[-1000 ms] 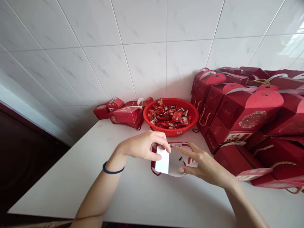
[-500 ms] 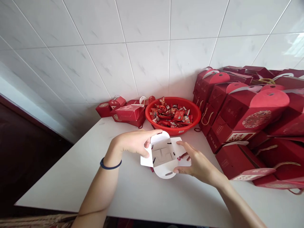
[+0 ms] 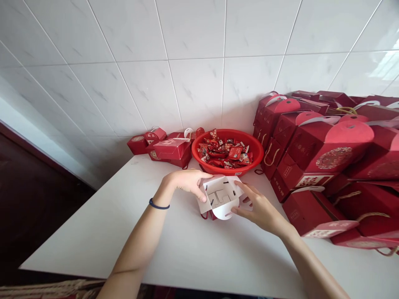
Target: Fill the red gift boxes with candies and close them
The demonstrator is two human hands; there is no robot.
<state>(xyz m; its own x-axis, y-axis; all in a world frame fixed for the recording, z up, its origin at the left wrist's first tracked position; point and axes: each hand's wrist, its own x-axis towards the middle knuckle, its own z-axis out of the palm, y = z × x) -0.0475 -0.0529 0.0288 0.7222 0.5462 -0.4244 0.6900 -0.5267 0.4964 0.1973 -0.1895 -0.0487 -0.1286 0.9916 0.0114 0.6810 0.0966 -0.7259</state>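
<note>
One open box [image 3: 222, 197] is in front of the red basin [image 3: 258, 152] on the counter [image 3: 124, 236]; the left hand [image 3: 188, 182] has its grip on the box's left edge, the right hand [image 3: 261, 211] its right.

Open box [image 3: 222, 196] hiding its underside, red box stack [image 3: 335, 139] running past right picture edge, forearms [image 3: 137, 247] past bottom edge.

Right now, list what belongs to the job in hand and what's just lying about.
In hand:
open box
left hand and right hand, at its flaps
perhaps wrapped packets and red basin, untouched

Apparently lying about:
piled boxes at right
box cluster at left
</note>
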